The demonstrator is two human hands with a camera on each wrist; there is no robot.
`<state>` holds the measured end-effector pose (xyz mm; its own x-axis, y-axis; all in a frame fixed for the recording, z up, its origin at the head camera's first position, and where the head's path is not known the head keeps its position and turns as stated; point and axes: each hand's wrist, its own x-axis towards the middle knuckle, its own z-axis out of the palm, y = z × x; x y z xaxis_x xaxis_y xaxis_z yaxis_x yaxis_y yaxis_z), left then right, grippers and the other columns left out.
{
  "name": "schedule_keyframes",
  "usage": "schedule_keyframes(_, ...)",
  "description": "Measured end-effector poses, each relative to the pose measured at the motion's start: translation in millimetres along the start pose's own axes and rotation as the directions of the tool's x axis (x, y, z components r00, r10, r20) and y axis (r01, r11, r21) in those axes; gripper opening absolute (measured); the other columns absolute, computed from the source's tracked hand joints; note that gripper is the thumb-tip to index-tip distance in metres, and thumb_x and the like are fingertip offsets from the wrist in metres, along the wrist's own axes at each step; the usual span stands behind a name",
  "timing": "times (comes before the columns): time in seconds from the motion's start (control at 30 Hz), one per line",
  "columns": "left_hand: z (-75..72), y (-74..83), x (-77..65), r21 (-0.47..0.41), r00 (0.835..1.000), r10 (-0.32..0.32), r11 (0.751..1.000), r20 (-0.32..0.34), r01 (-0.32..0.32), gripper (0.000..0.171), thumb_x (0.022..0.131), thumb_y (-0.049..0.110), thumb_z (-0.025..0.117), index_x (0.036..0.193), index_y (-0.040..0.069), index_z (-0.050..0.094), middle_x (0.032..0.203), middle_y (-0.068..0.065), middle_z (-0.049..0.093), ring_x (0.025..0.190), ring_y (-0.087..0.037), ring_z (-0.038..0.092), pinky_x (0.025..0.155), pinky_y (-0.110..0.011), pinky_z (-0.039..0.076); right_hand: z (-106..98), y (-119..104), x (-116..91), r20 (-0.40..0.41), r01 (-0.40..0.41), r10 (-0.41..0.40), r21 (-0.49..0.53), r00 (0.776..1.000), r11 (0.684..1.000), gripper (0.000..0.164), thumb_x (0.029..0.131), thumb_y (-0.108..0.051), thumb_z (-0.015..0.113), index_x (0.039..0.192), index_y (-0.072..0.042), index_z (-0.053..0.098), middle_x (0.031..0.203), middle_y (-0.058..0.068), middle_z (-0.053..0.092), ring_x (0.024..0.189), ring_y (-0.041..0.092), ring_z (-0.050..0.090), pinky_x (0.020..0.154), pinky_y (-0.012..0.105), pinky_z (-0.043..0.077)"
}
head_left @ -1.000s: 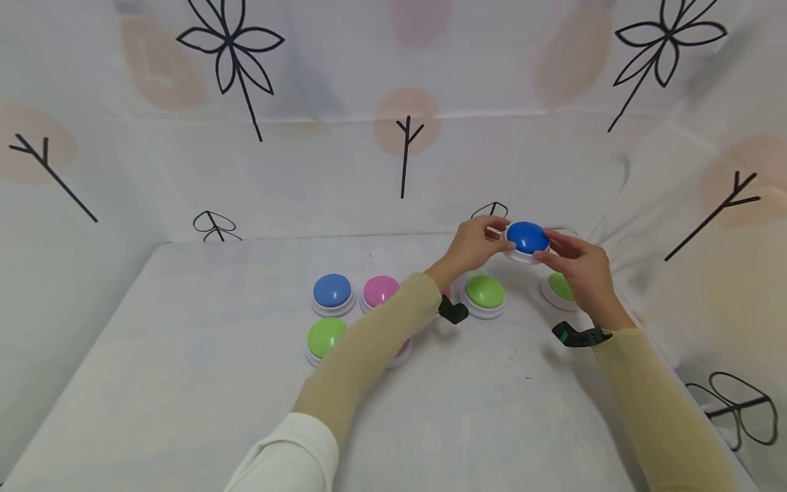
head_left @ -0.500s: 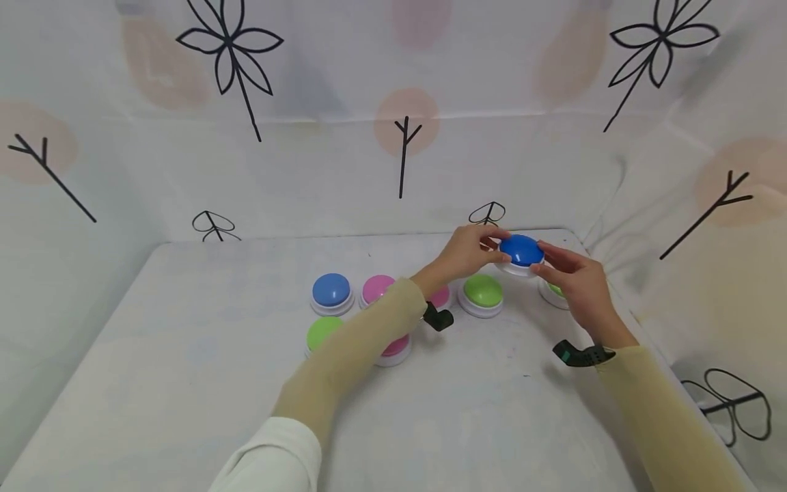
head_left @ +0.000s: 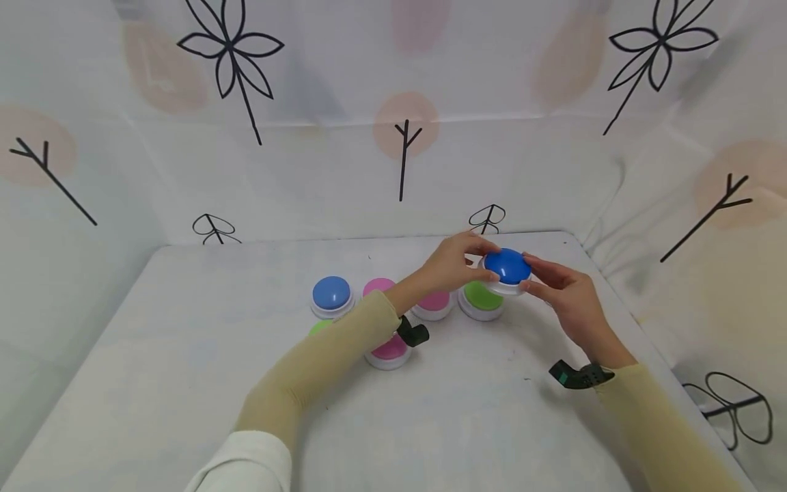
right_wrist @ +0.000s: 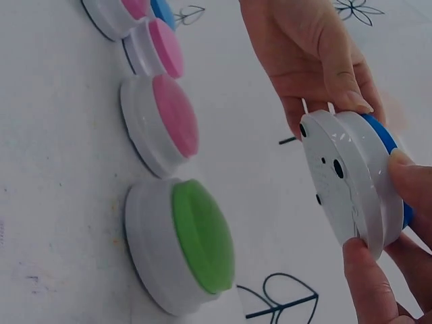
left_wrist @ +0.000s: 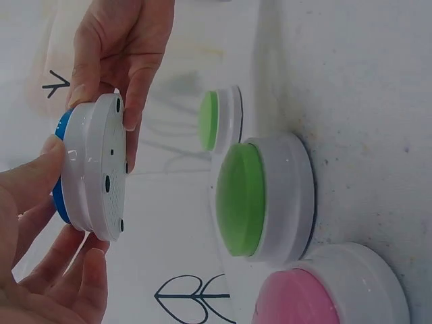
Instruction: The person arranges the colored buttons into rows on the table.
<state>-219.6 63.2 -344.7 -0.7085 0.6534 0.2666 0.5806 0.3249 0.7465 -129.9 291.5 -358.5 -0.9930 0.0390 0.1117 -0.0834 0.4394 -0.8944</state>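
Both my hands hold a blue-domed push button (head_left: 507, 266) with a white base, raised above the table. My left hand (head_left: 451, 263) pinches its left side between thumb and fingers; my right hand (head_left: 568, 297) grips the right side. Its white underside, with small dark spots, shows in the left wrist view on the held button (left_wrist: 111, 169). Just beneath and behind it in the head view stands a green push button (head_left: 482, 299), partly covered. A pink push button (head_left: 433, 302) stands left of that green one, below my left hand.
On the white table (head_left: 184, 376), a second blue button (head_left: 331, 294) and another pink button (head_left: 376, 283) continue the row leftward. In front are a pink button (head_left: 390, 350) and a green one (head_left: 320, 326), mostly behind my left sleeve. Another green button (left_wrist: 219, 120) appears in the left wrist view.
Both hands have carried the blue button left and nearer to me, from beyond the right gap to over the green button. The far-right green button is now hidden in the head view.
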Motion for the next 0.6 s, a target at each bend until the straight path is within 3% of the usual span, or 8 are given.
schedule_keyframes(0.27, -4.8, -3.6, -24.3, -0.001, 0.999, -0.041, 0.999, 0.011, 0.041, 0.045, 0.085, 0.032, 0.081, 0.125, 0.015, 0.069, 0.120, 0.001, 0.059, 0.113, -0.015, 0.058, 0.084, -0.014, 0.049, 14, -1, -8, 0.057, 0.069, -0.073, 0.071, 0.996, 0.995, 0.053, 0.092, -0.023, 0.073, 0.139, -0.005, 0.057, 0.139, 0.000, 0.059, 0.135, 0.026, 0.048, 0.091, 0.016, 0.047)
schedule_keyframes(0.6, -10.4, -5.8, -53.4, 0.029, 0.999, -0.049, 0.998, 0.024, 0.048, 0.047, 0.083, 0.035, 0.082, 0.125, 0.017, 0.069, 0.122, 0.003, 0.062, 0.111, -0.008, 0.057, 0.085, -0.018, 0.051, 31, -2, -19, 0.132, 0.081, -0.091, 0.082, 0.987, 0.993, 0.054, 0.092, -0.021, 0.074, 0.140, -0.003, 0.056, 0.140, 0.004, 0.059, 0.137, 0.036, 0.043, 0.091, 0.017, 0.048)
